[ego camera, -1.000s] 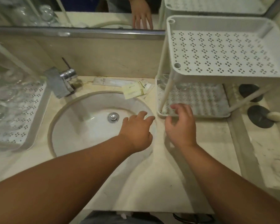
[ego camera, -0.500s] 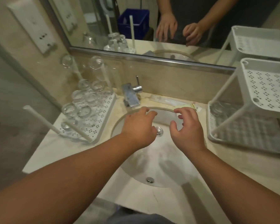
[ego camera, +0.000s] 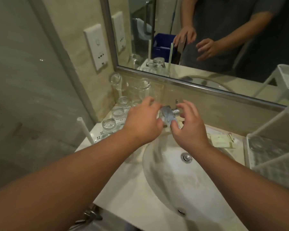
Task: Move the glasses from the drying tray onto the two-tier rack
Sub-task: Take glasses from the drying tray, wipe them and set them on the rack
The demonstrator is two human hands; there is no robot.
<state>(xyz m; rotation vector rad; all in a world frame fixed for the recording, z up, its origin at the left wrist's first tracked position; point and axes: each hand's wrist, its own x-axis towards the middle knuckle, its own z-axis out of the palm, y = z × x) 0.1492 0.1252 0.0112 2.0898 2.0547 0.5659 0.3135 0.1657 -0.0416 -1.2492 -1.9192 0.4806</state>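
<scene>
A pale marble tabletop (ego camera: pixel 132 194) with a sunken sink (ego camera: pixel 173 177) runs under a wall mirror (ego camera: pixel 207 39). The glasses (ego camera: pixel 118 112) stand on the drying tray (ego camera: pixel 97 136) at left; the two-tier rack (ego camera: pixel 274 157) sits at right. Left hand (ego camera: pixel 143 124) and right hand (ego camera: pixel 188 129) hover above the faucet (ego camera: pixel 168 116), each grip wide and empty.

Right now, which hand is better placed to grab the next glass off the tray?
Left. The left hand hovers empty, right beside the glasses on the tray at the left. The right hand, also empty, is over the faucet, farther from them.
</scene>
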